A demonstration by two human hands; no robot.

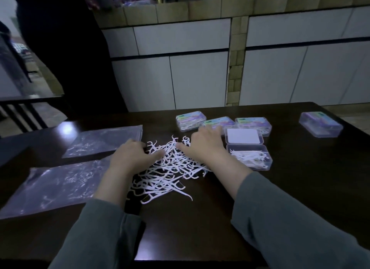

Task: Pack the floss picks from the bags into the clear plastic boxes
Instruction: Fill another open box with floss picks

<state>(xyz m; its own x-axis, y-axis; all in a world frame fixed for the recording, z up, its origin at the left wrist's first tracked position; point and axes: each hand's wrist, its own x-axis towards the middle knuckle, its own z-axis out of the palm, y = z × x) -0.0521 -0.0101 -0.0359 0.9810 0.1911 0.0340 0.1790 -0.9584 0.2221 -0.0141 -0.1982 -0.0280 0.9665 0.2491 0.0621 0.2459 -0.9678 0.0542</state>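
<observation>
Fingers: both my hands lie spread and relaxed on the floss picks, left hand at the pile's left edge, right hand at its far right; neither pinches anything.
Pile: loose, tangled, left of the open box.
Open box: partly filled, lid behind.
Advice: I'd align a small bunch before lifting.
Beyond: closed boxes.

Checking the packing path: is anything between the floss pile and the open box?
Nothing visible. The open box sits directly right of the pile, lid flipped back away from it. Only the right hand lies between them, resting on the picks.
</observation>
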